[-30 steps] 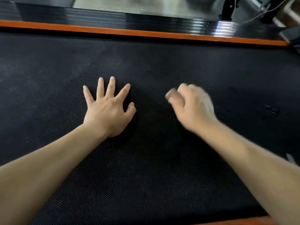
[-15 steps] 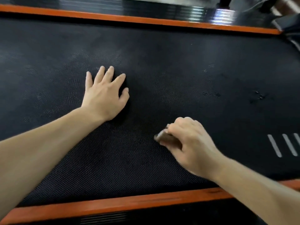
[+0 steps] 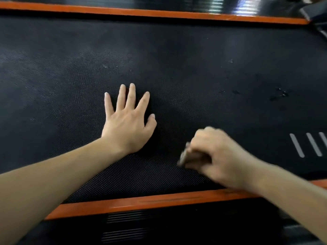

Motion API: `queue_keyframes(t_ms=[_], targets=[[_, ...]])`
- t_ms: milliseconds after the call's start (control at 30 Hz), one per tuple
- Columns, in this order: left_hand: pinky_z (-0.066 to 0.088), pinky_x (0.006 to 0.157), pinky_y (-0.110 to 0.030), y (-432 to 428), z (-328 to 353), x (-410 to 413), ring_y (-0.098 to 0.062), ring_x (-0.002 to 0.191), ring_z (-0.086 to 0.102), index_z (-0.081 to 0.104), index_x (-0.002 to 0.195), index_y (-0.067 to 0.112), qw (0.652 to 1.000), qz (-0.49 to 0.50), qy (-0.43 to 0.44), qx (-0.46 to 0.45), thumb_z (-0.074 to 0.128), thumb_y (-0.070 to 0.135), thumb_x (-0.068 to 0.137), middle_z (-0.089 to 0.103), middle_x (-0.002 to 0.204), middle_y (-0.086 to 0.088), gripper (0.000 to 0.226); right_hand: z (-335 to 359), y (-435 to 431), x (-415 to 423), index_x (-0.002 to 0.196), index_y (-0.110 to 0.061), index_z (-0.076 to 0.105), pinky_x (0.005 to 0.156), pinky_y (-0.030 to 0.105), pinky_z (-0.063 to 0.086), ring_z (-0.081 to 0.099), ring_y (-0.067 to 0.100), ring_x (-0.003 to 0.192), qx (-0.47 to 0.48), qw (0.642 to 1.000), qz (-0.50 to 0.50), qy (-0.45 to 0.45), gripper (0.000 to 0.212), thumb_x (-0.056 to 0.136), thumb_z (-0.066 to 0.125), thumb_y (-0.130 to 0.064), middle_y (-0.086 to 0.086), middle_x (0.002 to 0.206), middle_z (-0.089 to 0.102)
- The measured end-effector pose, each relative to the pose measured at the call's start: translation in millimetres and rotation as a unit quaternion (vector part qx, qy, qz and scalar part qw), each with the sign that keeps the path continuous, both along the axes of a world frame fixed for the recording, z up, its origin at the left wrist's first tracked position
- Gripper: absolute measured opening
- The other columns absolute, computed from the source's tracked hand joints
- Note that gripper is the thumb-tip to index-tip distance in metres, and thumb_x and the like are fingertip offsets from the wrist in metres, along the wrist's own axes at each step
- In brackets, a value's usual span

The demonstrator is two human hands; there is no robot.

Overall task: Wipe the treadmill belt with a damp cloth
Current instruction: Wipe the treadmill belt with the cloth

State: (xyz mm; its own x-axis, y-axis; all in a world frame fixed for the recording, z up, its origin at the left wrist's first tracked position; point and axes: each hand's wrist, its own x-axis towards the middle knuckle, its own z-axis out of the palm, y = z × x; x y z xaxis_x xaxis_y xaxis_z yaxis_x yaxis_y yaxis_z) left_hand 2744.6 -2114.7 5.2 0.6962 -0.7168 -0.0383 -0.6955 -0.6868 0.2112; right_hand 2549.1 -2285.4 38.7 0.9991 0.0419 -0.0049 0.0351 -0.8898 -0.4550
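The black textured treadmill belt (image 3: 185,64) fills most of the view. My left hand (image 3: 128,121) lies flat on it, fingers spread, palm down. My right hand (image 3: 217,156) is blurred with motion and its fingers are curled round a small dark grey cloth (image 3: 184,157), only a bit of which sticks out at the left of the fist. The cloth is pressed on the belt near the near edge.
Orange side rails run along the far edge (image 3: 159,14) and the near edge (image 3: 141,203) of the belt. Grey diagonal stripes (image 3: 306,145) mark the belt at the right. A few small wet spots (image 3: 281,94) sit right of centre.
My right hand with the cloth swept from mid-belt toward the near rail, then stayed close to it. The left hand stayed flat on the belt. The view tilted down.
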Motion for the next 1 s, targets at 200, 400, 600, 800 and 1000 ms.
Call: queue_keyframes(t_ms=[200,400,600,800,1000], targets=[[-0.009,0.122,-0.062,-1.4,1.4,-1.6,-0.030,0.157,-0.009,0.020,0.160,0.026,1.000,0.011,0.002,-0.001,0.032,0.052,0.101,0.002,0.171,-0.013,0.066,-0.9,-25.7,-16.8,0.091,-0.030,0.067,0.079,0.047,0.047,0.055,0.017,0.086,-0.031,0.994,-0.102,-0.035,0.023,0.089,0.059,-0.051,-0.012,0.090,0.060],[-0.010,0.121,-0.063,-29.3,15.1,-3.3,-0.027,0.157,-0.006,0.026,0.157,0.027,0.999,-0.013,0.019,-0.028,0.036,0.045,0.101,0.006,0.171,-0.009,0.060,7.6,-26.8,-41.8,0.088,-0.039,0.064,0.081,0.031,0.044,0.054,0.006,0.086,0.067,0.997,0.016,-0.031,0.010,0.090,0.069,-0.048,-0.018,0.089,0.057],[-0.013,0.120,-0.064,-82.6,11.6,-2.3,-0.031,0.157,-0.012,0.019,0.160,0.031,0.999,0.020,0.041,-0.004,0.027,0.051,0.102,0.000,0.171,-0.008,0.062,-12.6,-56.8,-21.1,0.092,-0.019,0.071,0.080,0.048,0.048,0.057,0.024,0.087,-0.046,0.967,-0.226,-0.107,0.037,0.088,0.055,-0.052,-0.002,0.088,0.060],[-0.011,0.121,-0.063,-84.7,1.7,-6.2,-0.031,0.156,-0.013,0.013,0.161,0.032,1.000,0.024,0.005,0.008,0.021,0.054,0.101,-0.003,0.171,-0.008,0.065,-12.1,-60.5,5.9,0.084,-0.016,0.065,0.072,0.046,0.048,0.054,0.026,0.078,-0.063,0.986,-0.110,-0.109,0.037,0.095,0.054,-0.049,0.001,0.081,0.056],[-0.011,0.121,-0.062,-85.5,0.4,-5.9,-0.031,0.157,-0.012,0.015,0.161,0.031,1.000,0.023,0.003,0.001,0.024,0.053,0.102,-0.001,0.172,-0.007,0.064,-13.3,-115.8,95.2,0.089,-0.024,0.049,0.071,0.035,0.037,0.057,0.031,0.090,-0.087,0.930,-0.340,-0.106,0.022,0.096,0.056,-0.044,0.002,0.090,0.055]])
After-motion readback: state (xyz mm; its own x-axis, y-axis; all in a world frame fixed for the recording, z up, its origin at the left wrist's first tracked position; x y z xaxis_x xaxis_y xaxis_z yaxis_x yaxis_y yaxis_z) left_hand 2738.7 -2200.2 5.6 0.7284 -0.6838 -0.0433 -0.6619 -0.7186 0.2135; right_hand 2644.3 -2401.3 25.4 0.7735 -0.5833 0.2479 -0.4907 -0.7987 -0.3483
